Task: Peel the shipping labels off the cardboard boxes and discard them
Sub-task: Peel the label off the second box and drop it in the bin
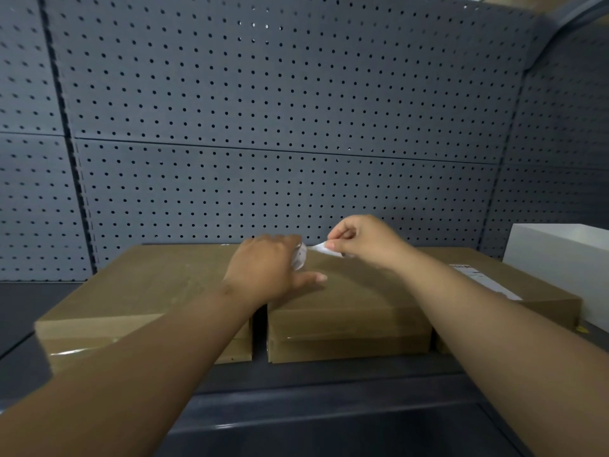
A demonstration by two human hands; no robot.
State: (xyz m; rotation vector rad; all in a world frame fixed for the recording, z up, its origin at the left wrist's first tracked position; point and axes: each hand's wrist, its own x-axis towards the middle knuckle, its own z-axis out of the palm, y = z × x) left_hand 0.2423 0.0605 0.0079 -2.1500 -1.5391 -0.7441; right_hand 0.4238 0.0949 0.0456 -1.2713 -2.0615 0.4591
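Note:
Three flat cardboard boxes lie side by side on a dark shelf: a left box [138,291], a middle box [356,305] and a right box [543,298]. My left hand [267,268] rests over the gap between the left and middle boxes and holds a crumpled white label [299,257]. My right hand [362,240] hovers above the middle box and pinches a strip of white label [321,249] that reaches toward the crumpled piece. A white shipping label [484,278] lies stuck flat on the right box.
A grey pegboard wall [280,127] stands right behind the boxes. A white box [566,258] sits at the far right beside the right carton. The dark shelf front edge [329,407] runs below the boxes.

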